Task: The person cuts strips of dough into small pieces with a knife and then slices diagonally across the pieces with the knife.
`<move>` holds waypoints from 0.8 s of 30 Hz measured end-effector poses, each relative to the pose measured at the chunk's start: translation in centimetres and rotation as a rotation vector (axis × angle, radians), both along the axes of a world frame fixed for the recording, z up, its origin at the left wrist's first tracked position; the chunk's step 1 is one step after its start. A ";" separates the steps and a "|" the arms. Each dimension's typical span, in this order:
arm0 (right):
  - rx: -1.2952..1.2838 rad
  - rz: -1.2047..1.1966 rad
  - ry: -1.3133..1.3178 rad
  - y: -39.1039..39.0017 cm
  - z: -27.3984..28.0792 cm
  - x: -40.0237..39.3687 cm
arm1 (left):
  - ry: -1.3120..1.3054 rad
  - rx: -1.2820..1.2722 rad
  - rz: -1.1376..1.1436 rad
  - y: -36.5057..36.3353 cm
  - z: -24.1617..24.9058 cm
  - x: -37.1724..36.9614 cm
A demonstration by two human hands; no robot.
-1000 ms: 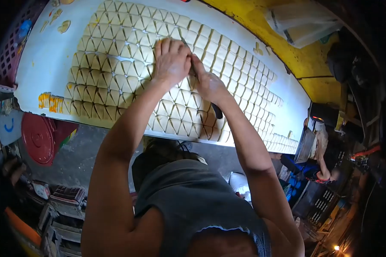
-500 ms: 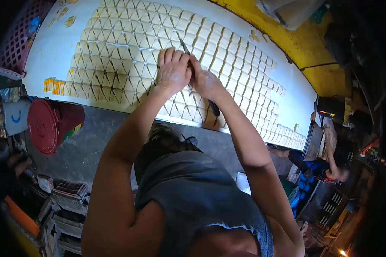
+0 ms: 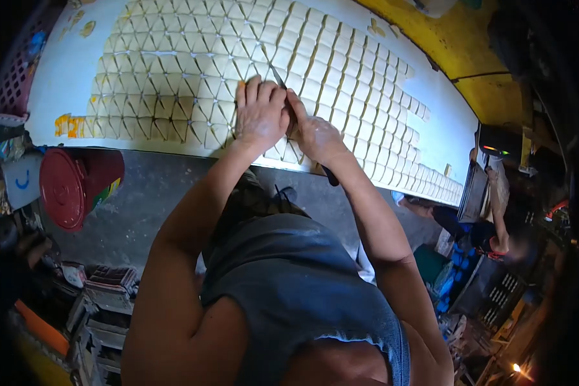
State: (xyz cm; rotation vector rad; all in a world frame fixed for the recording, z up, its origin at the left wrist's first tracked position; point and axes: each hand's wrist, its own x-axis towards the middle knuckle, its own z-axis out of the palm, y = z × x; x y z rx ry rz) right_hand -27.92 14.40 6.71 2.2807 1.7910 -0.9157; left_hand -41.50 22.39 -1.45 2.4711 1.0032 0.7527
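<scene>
Rows of pale dough pieces cover much of the white table. On the left they are cut into triangles; on the right they are four-sided blocks. My right hand is closed around a knife, whose blade points away from me over the dough. Its dark handle end sticks out below my palm, near the table's front edge. Flat on the dough just left of the knife lies my left hand, fingers stretched forward. The two hands meet near the thumbs, and part of the blade is hidden between them.
Below the table's left end stands a dark red lidded bucket. A purple crate is at the far left. Orange smears mark the table's left front. Another person is beyond the table's right end.
Both hands and the knife have shifted to the right along the dough and slightly toward me. The whole view has moved a little, and the dough appears further left.
</scene>
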 end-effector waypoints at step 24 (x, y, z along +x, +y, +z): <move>0.055 -0.025 0.138 -13.1 -0.3 1.3 | -0.089 -0.037 -0.064 -11.2 1.1 0.2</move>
